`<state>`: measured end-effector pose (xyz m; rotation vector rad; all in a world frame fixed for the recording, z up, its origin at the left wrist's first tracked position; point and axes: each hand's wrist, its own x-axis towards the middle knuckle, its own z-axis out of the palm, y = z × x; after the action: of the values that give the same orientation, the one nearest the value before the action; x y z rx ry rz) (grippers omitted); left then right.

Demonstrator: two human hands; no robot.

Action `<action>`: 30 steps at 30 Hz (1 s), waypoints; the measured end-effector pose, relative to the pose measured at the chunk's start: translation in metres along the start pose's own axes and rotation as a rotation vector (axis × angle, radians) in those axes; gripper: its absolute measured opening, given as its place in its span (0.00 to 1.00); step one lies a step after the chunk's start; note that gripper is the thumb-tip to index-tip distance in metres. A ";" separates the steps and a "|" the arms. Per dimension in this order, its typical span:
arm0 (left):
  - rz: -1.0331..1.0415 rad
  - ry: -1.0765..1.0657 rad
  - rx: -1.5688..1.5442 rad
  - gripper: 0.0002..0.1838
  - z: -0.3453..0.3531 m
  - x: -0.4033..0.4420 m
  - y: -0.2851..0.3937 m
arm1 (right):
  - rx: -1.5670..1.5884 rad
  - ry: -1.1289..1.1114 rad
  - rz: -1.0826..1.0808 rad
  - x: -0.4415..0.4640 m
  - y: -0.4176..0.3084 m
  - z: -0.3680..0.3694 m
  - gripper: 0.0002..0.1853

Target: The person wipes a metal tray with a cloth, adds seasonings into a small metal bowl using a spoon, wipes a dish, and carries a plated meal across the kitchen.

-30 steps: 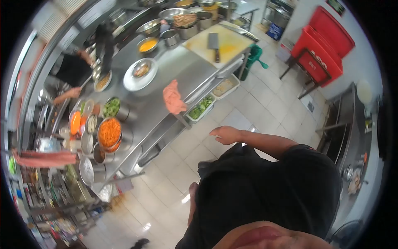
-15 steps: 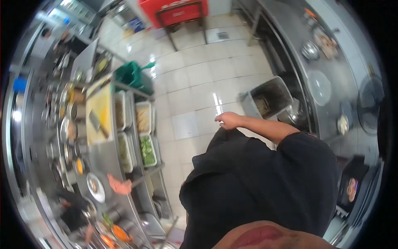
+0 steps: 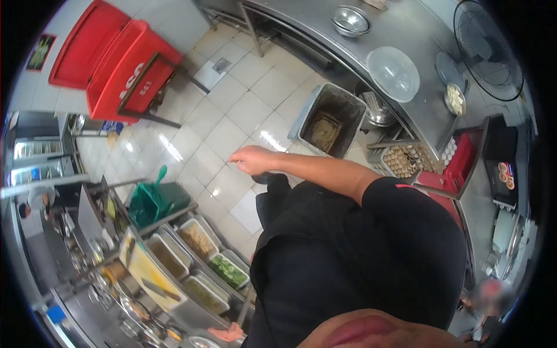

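Note:
My right hand (image 3: 253, 159) reaches out over the tiled floor in front of my body, its fingers loosely bent and apart, with nothing visible in them. It touches nothing that I can see. My left hand is out of view behind my dark shirt (image 3: 354, 238). Nearest to the right hand is a grey bin (image 3: 358, 124) with a dirty inside, standing on the floor to the right. Left of my body, a counter holds white tubs of food, among them one with chopped greens (image 3: 228, 271).
A red wheeled bin (image 3: 130, 72) stands at the upper left. A green-lined bin (image 3: 152, 203) is beside the left counter, where a knife (image 3: 161, 289) lies on a cutting board. The steel table (image 3: 307, 14) at right carries bowls; egg trays (image 3: 403, 161) sit below. People stand at far left and lower right.
My view has turned to the right: the red bin and left counter have shifted left and down, and the egg trays have appeared. My right arm stays stretched out.

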<state>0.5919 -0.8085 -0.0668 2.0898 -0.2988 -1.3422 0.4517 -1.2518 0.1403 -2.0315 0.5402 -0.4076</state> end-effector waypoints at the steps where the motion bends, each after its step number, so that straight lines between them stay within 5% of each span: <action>1: -0.008 -0.022 0.046 0.10 -0.007 0.014 0.001 | -0.042 0.044 0.036 0.010 0.012 -0.008 0.18; 4: 0.016 -0.098 0.247 0.10 -0.041 0.055 -0.001 | -0.149 0.191 0.184 0.033 0.057 -0.026 0.16; 7: 0.062 -0.132 0.359 0.10 -0.076 0.098 0.025 | -0.231 0.420 0.391 0.038 0.114 -0.121 0.14; 9: 0.061 -0.144 0.274 0.09 -0.100 0.144 0.057 | -0.349 0.779 0.530 0.029 0.136 -0.200 0.13; 12: -0.147 -0.188 -0.342 0.09 -0.128 0.234 0.131 | -0.703 1.148 0.534 0.016 0.139 -0.320 0.14; 14: -0.137 -0.130 -0.221 0.13 -0.142 0.291 0.193 | -1.090 1.187 0.646 0.005 0.168 -0.375 0.15; 16: 0.017 0.035 -0.092 0.18 -0.121 0.277 0.322 | -1.095 1.009 0.909 -0.002 0.190 -0.413 0.15; 19: 0.197 0.006 -0.004 0.23 -0.115 0.292 0.427 | -0.920 0.708 1.209 -0.005 0.203 -0.450 0.15; 21: 0.257 0.023 0.012 0.25 -0.108 0.292 0.467 | -0.900 0.575 1.208 -0.010 0.223 -0.465 0.13; 26: 0.043 -0.019 -0.192 0.23 -0.098 0.308 0.456 | -0.816 0.504 1.046 -0.017 0.243 -0.495 0.12; 28: 0.033 -0.094 0.041 0.22 -0.115 0.369 0.362 | -0.724 0.398 1.058 -0.014 0.221 -0.509 0.12; 30: 0.024 -0.158 0.261 0.23 -0.100 0.359 0.344 | -0.670 0.347 0.995 -0.013 0.216 -0.523 0.11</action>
<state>0.8914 -1.2173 -0.0913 2.1832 -0.5928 -1.5257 0.1389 -1.7190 0.2038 -1.9763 1.9834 0.0627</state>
